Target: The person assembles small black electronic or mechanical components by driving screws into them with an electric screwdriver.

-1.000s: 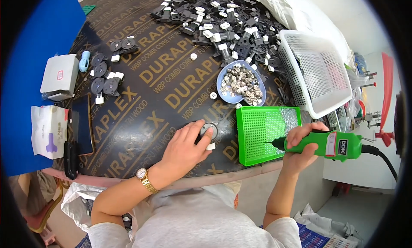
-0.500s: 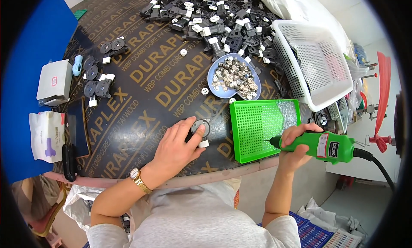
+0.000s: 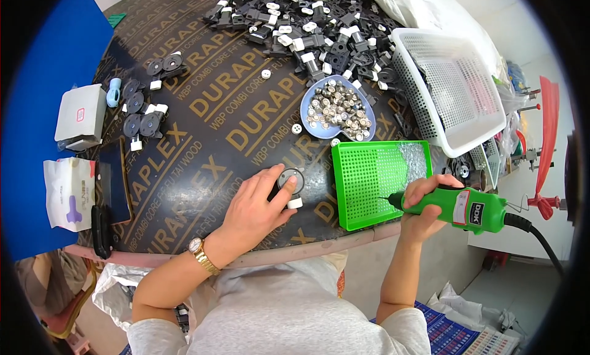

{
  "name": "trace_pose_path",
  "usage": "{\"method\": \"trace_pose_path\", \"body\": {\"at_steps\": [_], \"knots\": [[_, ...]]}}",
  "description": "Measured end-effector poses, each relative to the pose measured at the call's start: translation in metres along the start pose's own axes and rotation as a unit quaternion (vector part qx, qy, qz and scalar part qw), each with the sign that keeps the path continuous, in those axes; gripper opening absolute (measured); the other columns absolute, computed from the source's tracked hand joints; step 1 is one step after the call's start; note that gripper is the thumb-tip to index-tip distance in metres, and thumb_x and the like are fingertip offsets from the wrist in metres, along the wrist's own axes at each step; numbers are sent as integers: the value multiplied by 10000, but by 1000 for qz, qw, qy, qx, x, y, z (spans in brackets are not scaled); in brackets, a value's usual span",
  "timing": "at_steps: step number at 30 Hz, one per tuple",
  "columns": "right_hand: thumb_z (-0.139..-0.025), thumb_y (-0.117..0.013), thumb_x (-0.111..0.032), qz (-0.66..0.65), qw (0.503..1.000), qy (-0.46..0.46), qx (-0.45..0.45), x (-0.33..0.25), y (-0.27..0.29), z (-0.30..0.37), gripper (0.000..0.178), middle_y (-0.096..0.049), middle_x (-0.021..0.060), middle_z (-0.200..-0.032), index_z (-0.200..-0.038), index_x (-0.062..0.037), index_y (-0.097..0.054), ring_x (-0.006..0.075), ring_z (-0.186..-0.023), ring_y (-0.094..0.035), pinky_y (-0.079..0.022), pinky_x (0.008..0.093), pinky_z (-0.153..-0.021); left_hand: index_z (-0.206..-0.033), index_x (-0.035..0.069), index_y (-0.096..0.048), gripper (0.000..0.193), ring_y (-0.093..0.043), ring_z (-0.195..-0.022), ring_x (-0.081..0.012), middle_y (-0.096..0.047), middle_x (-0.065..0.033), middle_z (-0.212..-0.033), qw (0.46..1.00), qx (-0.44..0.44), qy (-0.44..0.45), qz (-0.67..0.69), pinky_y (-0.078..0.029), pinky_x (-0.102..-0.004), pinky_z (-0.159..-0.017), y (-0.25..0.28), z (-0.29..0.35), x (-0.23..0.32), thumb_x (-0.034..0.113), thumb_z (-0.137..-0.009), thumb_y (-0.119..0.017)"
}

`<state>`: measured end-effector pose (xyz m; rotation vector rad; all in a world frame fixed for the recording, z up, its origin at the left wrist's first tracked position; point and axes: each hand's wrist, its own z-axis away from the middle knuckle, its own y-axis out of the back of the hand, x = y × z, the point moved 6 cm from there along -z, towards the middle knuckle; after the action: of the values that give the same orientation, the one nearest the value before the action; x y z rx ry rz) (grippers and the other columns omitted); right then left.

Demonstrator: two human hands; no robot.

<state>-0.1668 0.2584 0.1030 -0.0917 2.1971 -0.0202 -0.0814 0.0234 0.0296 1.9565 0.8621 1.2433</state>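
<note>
My left hand [image 3: 253, 201] is closed around a black round plastic part [image 3: 291, 182] with a white block [image 3: 295, 203] at its near end, pressing it to the dark tabletop. A green electric screwdriver [image 3: 452, 208] lies level in my right hand [image 3: 424, 209], its thin bit pointing left over a green tray [image 3: 337, 189]. Small shiny screws [image 3: 415, 161] fill the right part of that perforated tray. Beyond it sits a blue heart-shaped dish [image 3: 305, 126] of small round metal pieces [image 3: 335, 106].
Black-and-white plastic parts [image 3: 319, 32] are heaped at the back, beside a white basket [image 3: 439, 149]. Several assembled round black parts [image 3: 138, 101] lie left, near a pale box [image 3: 80, 117], a tissue pack [image 3: 69, 192] and a phone [image 3: 115, 183]. A cord [image 3: 538, 231] trails right from the screwdriver.
The table and its things sit slightly further right in view. Both hands keep their holds, and the screwdriver stays over the green tray.
</note>
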Motion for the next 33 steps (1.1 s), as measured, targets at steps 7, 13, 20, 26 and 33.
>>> {"method": "trace_pose_path", "body": {"at_steps": [7,13,20,26,33], "knots": [[-765,-703,-473,9,1000,-6,-21,-2,-5,-2,641,-479,30,-583,-1108,-21,-405,111,-454,-439,-333,223,-414,-1223,104,-517,598,-502,-1112,-340,-475,-161,-1269,1000,-2,-1,15,-446,-390,-863,-1,1,-2,174,-682,-761],[-770,-656,-549,-113,994,-5,-11,-25,-49,-19,682,-492,29,-586,-1118,-21,-400,122,-427,-436,-347,230,-399,-1217,156,-550,538,-439,-1220,-337,-450,-161,-1333,1000,0,-1,-13,-401,-432,-914,2,0,-1,199,-714,-734],[-749,-711,-477,-246,959,-40,-133,-4,-135,-10,702,-542,38,-623,-1155,6,-403,109,-505,-516,-440,240,-487,-1171,133,-579,501,-449,-1200,-312,-461,-143,-1317,1000,8,-1,-12,-404,-427,-910,4,-1,-1,209,-700,-732],[-761,-653,-556,-190,963,-25,-187,1,-156,-12,698,-479,20,-576,-1139,-28,-399,101,-425,-417,-338,222,-399,-1193,118,-563,518,-460,-1176,-304,-481,-159,-1271,1000,15,-9,0,-397,-411,-931,5,0,-2,197,-706,-722],[-711,-741,-494,-170,955,-83,-227,7,-178,-17,667,-462,19,-532,-1045,-9,-429,94,-399,-407,-344,223,-393,-1189,108,-556,523,-472,-1150,-308,-474,-165,-1266,999,25,1,35,-406,-409,-919,5,2,-6,176,-699,-723]]}}
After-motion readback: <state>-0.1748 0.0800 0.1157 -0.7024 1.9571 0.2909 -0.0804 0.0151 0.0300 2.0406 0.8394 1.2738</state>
